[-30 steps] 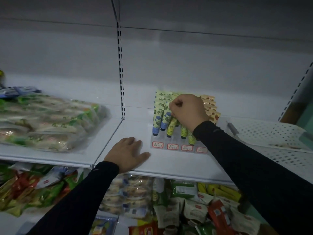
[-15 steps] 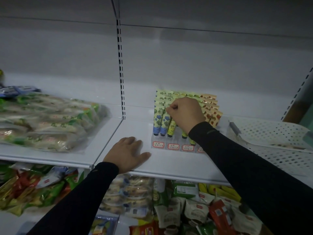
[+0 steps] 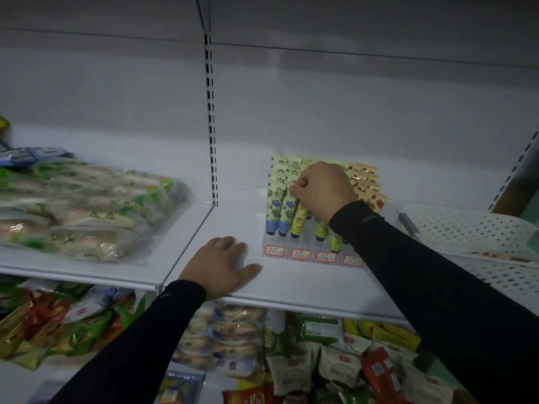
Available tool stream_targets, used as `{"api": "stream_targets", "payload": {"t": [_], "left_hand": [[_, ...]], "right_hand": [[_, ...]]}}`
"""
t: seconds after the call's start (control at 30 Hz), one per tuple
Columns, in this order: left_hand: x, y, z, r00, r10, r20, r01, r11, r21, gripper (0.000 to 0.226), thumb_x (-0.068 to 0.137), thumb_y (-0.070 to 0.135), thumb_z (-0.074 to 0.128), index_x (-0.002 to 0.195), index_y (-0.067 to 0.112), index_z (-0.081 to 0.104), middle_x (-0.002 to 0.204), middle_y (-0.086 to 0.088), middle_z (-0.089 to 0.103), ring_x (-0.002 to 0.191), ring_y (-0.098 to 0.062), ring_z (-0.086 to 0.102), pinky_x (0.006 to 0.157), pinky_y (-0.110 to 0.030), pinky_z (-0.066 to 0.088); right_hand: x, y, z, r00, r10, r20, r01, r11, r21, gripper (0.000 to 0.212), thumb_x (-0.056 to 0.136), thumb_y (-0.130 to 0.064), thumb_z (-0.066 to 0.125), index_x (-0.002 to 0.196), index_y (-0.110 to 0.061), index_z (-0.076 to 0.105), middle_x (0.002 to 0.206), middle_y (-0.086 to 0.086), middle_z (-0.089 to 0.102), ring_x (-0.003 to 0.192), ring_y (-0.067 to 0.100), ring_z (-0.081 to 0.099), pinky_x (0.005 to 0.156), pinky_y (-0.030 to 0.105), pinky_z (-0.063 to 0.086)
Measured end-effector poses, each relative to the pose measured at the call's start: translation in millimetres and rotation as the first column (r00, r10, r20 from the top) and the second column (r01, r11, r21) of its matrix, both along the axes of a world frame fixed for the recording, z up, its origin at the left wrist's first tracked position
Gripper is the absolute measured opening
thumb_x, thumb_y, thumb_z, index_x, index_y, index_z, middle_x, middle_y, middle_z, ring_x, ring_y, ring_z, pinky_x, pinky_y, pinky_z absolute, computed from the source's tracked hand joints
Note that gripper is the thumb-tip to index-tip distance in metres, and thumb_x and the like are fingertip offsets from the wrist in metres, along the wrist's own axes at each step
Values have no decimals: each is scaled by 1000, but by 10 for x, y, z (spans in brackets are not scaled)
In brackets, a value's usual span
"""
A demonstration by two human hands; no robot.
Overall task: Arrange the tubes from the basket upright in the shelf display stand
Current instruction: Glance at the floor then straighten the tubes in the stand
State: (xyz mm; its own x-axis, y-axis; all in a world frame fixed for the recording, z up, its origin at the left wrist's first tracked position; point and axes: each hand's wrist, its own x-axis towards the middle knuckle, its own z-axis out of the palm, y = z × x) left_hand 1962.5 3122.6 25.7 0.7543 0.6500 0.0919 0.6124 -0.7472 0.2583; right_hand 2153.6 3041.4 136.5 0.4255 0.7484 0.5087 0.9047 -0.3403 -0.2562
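Head view, shelf level. Far left: clear bags of packaged food (image 3: 84, 205) lie stacked on the left shelf section, not part of the task. Left hand (image 3: 221, 265) rests flat on the front edge of the shelf (image 3: 291, 287), fingers relaxed and spread, holding nothing; judged to be bracing only. Just right of it stands the display stand (image 3: 313, 253), clear plastic with red-bordered price labels along its front. Tubes (image 3: 275, 208) stand in it cap-down in rows: blue-flowered at left, yellow-green in the middle, orange-patterned at right rear. Right hand (image 3: 322, 189) is over the middle rows, fingers curled tight and pinching the top of a yellow-green tube (image 3: 299, 218) in the front row (exact contact partly hidden by the knuckles). Step in hand, as judged: seating this tube upright in its slot. Next move calls for pressing the cap down until it holds, letting go without tipping neighbours, then reaching right to the white perforated basket (image 3: 472, 228) on the shelf; its contents are hardly visible from here.
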Motion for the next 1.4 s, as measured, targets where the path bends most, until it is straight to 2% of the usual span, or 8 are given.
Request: {"api": "stream_targets", "payload": {"t": [0.1,0.2,0.37,0.47,0.6,0.87,1.17,1.4], "left_hand": [[-1,66,-18,998,16,67,-12,998,-59,76,85,72,40,131,15,57,139,-4,52,133,-21,41,108,-30,30],[77,82,124,968,34,250,-17,997,-70,64,92,58,54,142,19,50,145,-1,51,131,-17,47,106,-26,33],[469,5,695,782,87,618,-38,995,-92,57,88,48,66,137,20,54,121,3,66,99,-10,60,84,-23,44],[630,13,760,807,121,578,-51,990,-135,56,87,42,70,136,19,53,119,1,66,92,-9,57,77,-20,40],[695,9,667,802,170,573,-54,975,-215,51,89,31,69,135,17,50,114,-2,67,97,-17,61,77,-23,41],[712,32,554,798,182,575,-105,981,-164,26,92,32,66,90,6,62,85,-9,69,83,-26,62,55,-17,36],[714,39,512,788,165,593,-97,985,-145,28,92,32,64,90,4,63,85,-10,70,84,-28,62,71,-35,48],[726,23,529,792,178,585,-104,982,-158,25,92,30,64,92,5,63,86,-10,69,82,-27,61,62,-28,37]], "right_hand": [[-8,1,-9,1000,-3,4,3,1000,-3,32,88,-24,64,68,0,68,76,14,72,68,26,67,60,25,47],[-17,-11,-12,1000,-10,-7,10,1000,-1,32,88,-23,64,62,-4,65,70,11,70,64,23,64,58,24,44],[-4,-9,-7,1000,-18,-4,18,1000,-16,34,88,-25,64,60,-5,64,69,11,70,63,24,65,51,22,40],[-4,-11,14,1000,-14,14,14,1000,-24,39,87,-24,64,52,-11,52,60,13,62,55,27,58,55,25,44],[1,-13,22,1000,3,4,-3,1000,-29,36,88,-25,64,60,-2,62,73,17,70,66,30,66,64,30,53],[4,9,12,1000,-8,-27,7,1000,-24,30,88,-29,65,71,-4,72,77,10,73,69,24,68,64,29,55],[-21,45,20,998,-55,-2,55,997,-55,37,90,-32,63,56,-22,54,77,-1,70,68,19,62,62,25,45],[-26,-12,74,1000,-28,11,29,995,-93,29,91,-35,63,75,-12,72,71,3,69,67,22,64,65,29,52]]}}
